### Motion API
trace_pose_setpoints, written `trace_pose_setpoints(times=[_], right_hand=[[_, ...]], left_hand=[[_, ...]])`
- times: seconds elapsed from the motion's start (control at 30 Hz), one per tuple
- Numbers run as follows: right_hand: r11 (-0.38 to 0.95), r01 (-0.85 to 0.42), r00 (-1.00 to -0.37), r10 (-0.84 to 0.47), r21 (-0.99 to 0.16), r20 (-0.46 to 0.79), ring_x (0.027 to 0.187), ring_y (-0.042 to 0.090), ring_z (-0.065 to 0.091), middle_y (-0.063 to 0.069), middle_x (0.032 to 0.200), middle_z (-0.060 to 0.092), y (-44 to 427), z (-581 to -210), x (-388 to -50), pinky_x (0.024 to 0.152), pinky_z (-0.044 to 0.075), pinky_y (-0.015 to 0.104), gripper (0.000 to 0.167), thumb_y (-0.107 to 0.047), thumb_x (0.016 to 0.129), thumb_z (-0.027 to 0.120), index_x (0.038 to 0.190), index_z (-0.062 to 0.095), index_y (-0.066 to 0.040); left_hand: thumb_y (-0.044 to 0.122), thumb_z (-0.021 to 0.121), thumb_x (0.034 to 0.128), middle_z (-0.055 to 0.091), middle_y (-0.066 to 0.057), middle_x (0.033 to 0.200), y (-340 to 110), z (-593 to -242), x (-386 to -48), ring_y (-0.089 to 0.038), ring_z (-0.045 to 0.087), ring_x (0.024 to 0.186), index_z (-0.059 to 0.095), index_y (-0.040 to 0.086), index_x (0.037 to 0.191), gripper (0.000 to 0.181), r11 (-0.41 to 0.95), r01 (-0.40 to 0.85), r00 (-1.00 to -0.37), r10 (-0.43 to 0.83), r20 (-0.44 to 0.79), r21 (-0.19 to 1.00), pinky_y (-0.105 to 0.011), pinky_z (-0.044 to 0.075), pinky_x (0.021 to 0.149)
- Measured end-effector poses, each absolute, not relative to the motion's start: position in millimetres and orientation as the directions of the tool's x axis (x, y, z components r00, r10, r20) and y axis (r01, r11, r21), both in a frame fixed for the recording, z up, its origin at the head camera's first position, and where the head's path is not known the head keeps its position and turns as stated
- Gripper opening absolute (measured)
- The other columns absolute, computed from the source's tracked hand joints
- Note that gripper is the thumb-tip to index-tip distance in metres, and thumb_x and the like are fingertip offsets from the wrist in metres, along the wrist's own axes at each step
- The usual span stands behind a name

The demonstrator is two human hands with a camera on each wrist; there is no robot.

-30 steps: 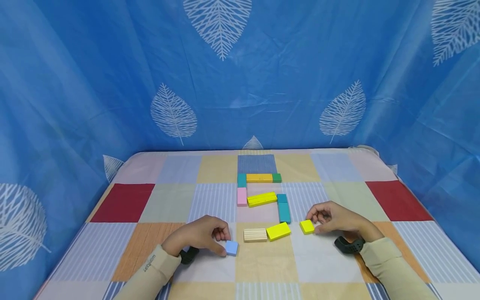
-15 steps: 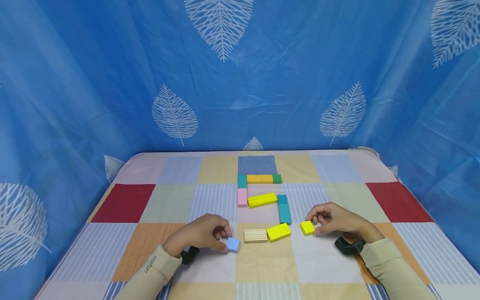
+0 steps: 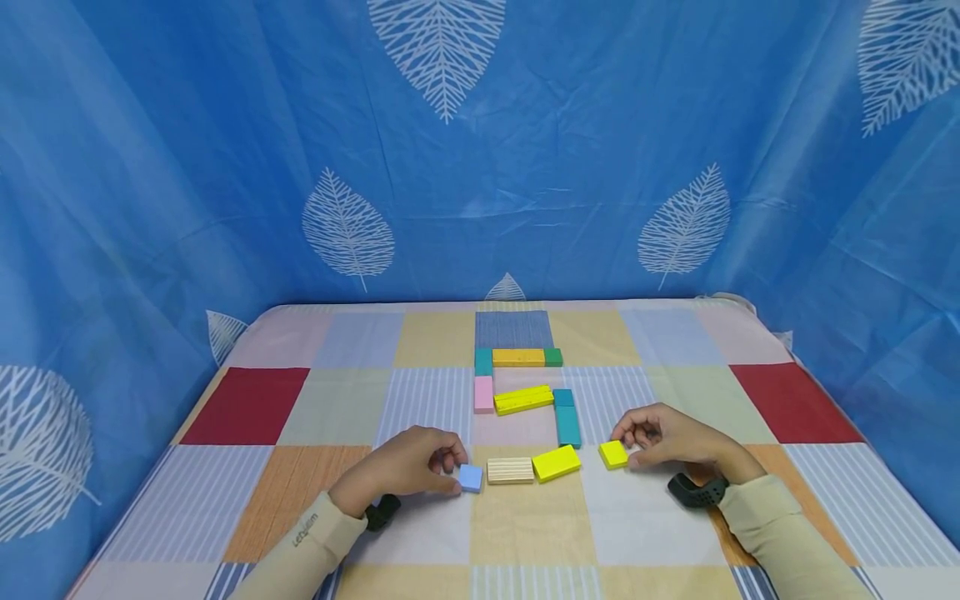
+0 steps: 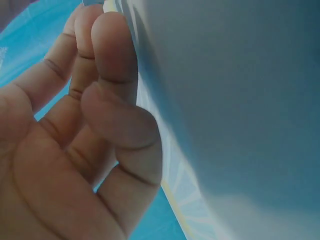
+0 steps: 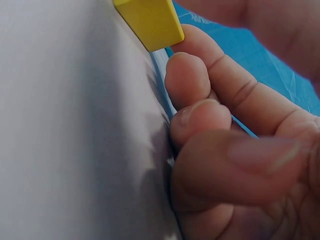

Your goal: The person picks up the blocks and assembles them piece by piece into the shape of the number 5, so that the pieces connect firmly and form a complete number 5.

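Observation:
A small light-blue block lies between the thumb and index finger of my left hand, which pinches it low over the cloth. In the left wrist view, the other fingers of the left hand curl inward and only a sliver of that block shows at the top edge. My right hand pinches a small yellow block at its right side. The right wrist view has this yellow block at the top, against a fingertip. Just right of the blue block lies a striped wooden block, touching a longer yellow block.
Farther back, a teal block, an orange block, a green block, a pink block, yellow blocks and teal blocks form a winding line. They lie on a patchwork cloth. Blue curtains enclose the table.
My left hand has slid the light-blue block a little to the right and away from me, nearer the striped block. The right hand and its yellow block have hardly moved.

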State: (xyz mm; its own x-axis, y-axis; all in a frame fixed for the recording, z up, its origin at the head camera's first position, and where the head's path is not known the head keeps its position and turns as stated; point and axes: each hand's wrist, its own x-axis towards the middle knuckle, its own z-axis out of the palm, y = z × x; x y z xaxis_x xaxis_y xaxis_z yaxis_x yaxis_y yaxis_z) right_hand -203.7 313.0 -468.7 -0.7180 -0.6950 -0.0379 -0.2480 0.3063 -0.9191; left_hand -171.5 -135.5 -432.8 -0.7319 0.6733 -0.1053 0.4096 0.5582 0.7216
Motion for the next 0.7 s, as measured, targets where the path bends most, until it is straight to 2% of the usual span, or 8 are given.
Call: trace_pose_setpoints(times=[0.33, 0.7], right_hand=[[0.277, -0.267, -0.700, -0.714, -0.923, -0.012, 0.068, 0.020, 0.049, 0.014, 0.087, 0.061, 312.7, -469.0, -204.5, 0.060, 0.041, 0.028, 0.024, 0.000, 0.090, 0.081, 0.111, 0.071, 0.006], [0.266, -0.269, -0.692, -0.722, -0.926, -0.006, 0.065, 0.023, 0.047, 0.016, 0.089, 0.061, 313.1, -470.1, -204.9, 0.058, 0.040, 0.030, 0.024, 0.002, 0.091, 0.080, 0.113, 0.070, 0.007]], left_hand=[[0.010, 0.081, 0.0971, 0.058, 0.011, 0.082, -133.8, -436.3, -168.6, -0.002, 0.047, 0.068, 0.068, 0.007, 0.115, 0.022, 0.591, 0.440, -0.734, 0.670, -0.107, 0.676, -0.025, 0.044, 0.068], [0.011, 0.078, 0.1006, 0.056, 0.011, 0.080, -131.8, -437.3, -165.8, -0.002, 0.044, 0.066, 0.065, 0.010, 0.116, 0.021, 0.603, 0.454, -0.739, 0.666, -0.101, 0.656, -0.025, 0.040, 0.067]])
